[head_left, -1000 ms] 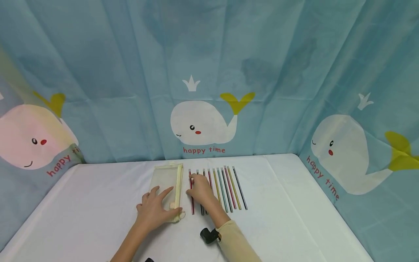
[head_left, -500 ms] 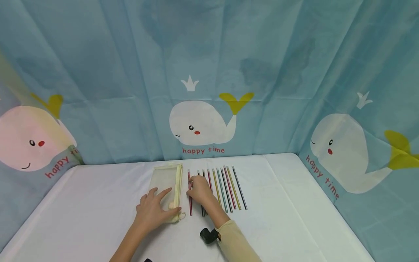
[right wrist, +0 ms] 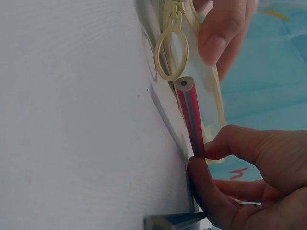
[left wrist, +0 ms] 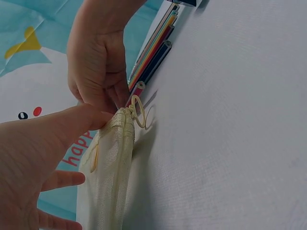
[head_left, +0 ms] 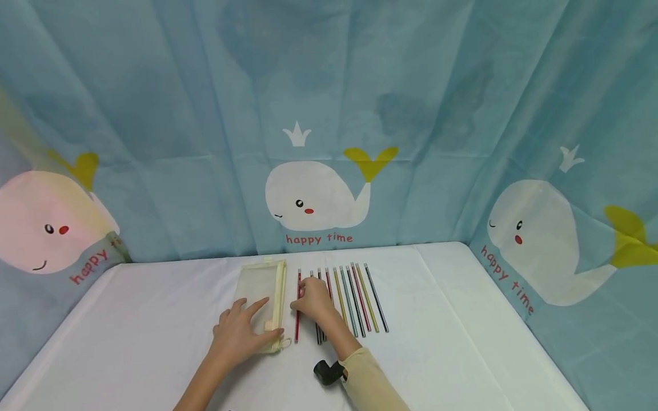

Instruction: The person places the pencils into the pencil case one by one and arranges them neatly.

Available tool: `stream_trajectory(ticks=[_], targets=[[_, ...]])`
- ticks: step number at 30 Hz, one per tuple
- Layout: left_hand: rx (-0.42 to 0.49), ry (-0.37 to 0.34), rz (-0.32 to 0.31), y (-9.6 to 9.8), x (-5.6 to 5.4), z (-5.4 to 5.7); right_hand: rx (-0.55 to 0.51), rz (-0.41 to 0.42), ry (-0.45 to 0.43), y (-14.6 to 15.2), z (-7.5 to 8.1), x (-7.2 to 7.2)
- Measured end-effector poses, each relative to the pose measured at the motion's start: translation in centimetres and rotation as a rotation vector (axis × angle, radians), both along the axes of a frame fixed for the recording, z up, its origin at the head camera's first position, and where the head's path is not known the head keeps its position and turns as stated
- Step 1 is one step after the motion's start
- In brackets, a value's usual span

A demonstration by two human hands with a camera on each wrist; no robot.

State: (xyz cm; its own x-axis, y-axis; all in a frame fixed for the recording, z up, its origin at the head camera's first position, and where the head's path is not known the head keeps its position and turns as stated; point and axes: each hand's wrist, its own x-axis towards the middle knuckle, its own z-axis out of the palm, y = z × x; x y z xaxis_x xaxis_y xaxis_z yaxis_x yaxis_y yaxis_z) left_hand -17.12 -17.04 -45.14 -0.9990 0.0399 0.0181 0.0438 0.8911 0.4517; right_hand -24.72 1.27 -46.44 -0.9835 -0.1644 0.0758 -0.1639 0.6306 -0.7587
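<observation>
While the left hand [head_left: 241, 331] lies flat on the mesh pouch [head_left: 260, 291], fingers straight and pinning it to the table [head_left: 462, 319], the right hand [head_left: 312, 299] pinches a red pencil [head_left: 297, 308], the leftmost of the row, lying just beside the pouch. By the look of it, packing has barely begun: no pencil shows inside the pouch. About nine pencils [head_left: 354, 297] lie in the row, though the hand hides some. One pouch.

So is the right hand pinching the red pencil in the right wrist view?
Yes, the right hand's fingers pinch the red pencil beside the mesh pouch.
</observation>
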Motion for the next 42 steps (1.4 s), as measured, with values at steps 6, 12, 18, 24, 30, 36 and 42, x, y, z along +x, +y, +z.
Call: stream_trajectory(ticks=[6, 12, 18, 24, 30, 36, 42], targets=[[0.005, 0.003, -0.004, -0.1, 0.2, -0.1, -0.032, -0.011, -0.020, 0.3, 0.3, 0.1], [0.022, 0.009, -0.018, -0.2, 0.2, -0.2, -0.104, -0.001, -0.049, 0.6, 0.3, 0.0], [0.044, 0.019, -0.036, -0.2, -0.1, -0.2, -0.134, 0.005, -0.057, 0.8, 0.6, -0.1], [0.044, -0.004, -0.019, -0.2, -0.1, -0.1, -0.273, 0.038, -0.149, 0.9, 1.1, 0.1], [0.043, -0.002, -0.022, -0.2, 0.2, -0.2, -0.368, 0.061, -0.220, 0.8, 1.1, 0.2], [0.056, 0.003, -0.031, -0.2, 0.2, -0.3, -0.380, 0.093, -0.224, 1.0, 0.9, -0.1], [0.067, -0.002, -0.046, -0.3, 0.2, -0.3, -0.372, 0.091, -0.224, 1.0, 0.9, -0.3]])
